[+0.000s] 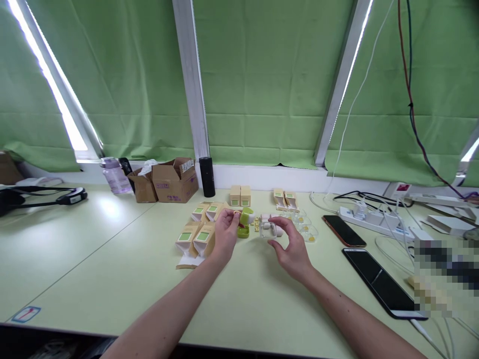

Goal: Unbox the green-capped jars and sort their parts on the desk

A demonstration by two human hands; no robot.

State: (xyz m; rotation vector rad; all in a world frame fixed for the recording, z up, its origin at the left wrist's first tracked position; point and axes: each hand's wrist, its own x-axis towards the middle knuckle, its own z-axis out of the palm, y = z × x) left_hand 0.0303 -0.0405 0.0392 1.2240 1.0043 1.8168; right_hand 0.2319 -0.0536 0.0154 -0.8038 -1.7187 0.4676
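My left hand (225, 233) is closed in a pinch on a small green item (246, 216), held just above a green base piece (243, 232) on the table. My right hand (291, 245) curls its fingers around a small clear plastic piece with white parts (268, 225), lifted slightly off the table. Several beige boxes with green labels (198, 238) lie left of my left hand. Clear plastic shells (307, 232) lie just right of my right hand's fingers.
More beige boxes (240, 195) stand behind the hands, a black cylinder (207, 176) and brown cartons (174, 180) farther back. Two phones (381, 281) lie at the right beside a power strip (374, 219) with cables. A headset (41, 198) rests at far left.
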